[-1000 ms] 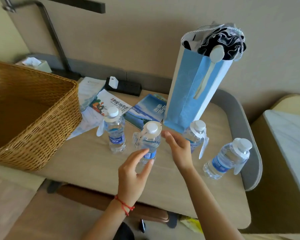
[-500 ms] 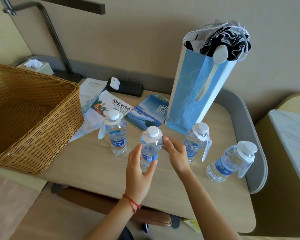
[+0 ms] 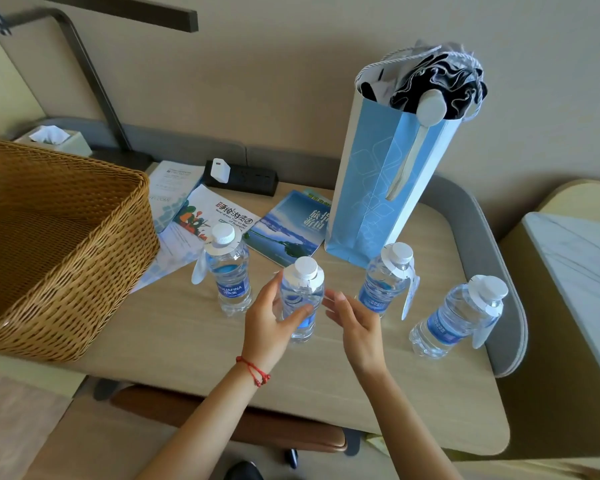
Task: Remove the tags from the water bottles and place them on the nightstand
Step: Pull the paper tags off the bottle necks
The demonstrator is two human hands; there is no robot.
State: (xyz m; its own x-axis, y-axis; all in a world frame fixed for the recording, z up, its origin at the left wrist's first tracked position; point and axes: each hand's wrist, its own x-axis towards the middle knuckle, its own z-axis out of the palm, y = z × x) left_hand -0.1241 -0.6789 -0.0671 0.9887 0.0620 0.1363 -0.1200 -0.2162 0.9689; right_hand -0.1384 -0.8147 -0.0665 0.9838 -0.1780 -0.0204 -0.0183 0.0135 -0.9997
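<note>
Now the left hand [image 3: 271, 323] wraps the middle bottle [image 3: 300, 299], thumb across its front and fingers behind; the bottle stands upright on the table [image 3: 187, 341], near the front centre. Its white tag [image 3: 309, 275] still rings the neck under the cap. The right hand [image 3: 355, 318] hovers open at the bottle's 3 o'clock, fingers spread and just beside it, gripping nothing; whether the fingertips touch the plastic I cannot tell.

Three more bottles stand around it, each tagged at the neck: one at 10 o'clock [image 3: 229, 275], one at 2 o'clock [image 3: 385, 282], and a far one at 3 o'clock [image 3: 454, 317] near the table's right edge. A wicker basket [image 3: 59, 244] sits at 9 o'clock. A blue bag [image 3: 378, 188] stands at 1 o'clock, with brochures [image 3: 288, 230] at 12 and a power strip [image 3: 243, 176] behind them
</note>
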